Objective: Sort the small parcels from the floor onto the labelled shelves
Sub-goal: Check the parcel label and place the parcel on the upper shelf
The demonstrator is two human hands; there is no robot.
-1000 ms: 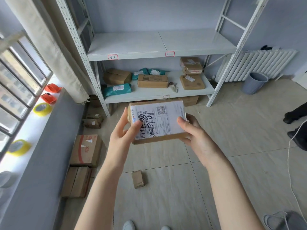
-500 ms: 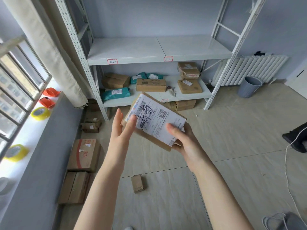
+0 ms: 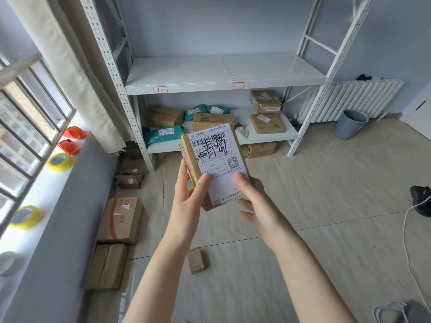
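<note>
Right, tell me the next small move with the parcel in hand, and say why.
Probably carry the parcel forward toward the shelving and match its handwritten mark to a shelf tag. Both the left hand and right hand hold it upright, label facing the camera, so it seems to have been read. Two red-bordered tags, the left tag and the right tag, sit on the bare middle shelf.

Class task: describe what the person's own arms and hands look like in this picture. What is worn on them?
Both forearms are bare: no sleeves show. The left hand and right hand wear no gloves, and no rings, watch or bracelets are visible. Fingernails look short and unpainted.
</note>
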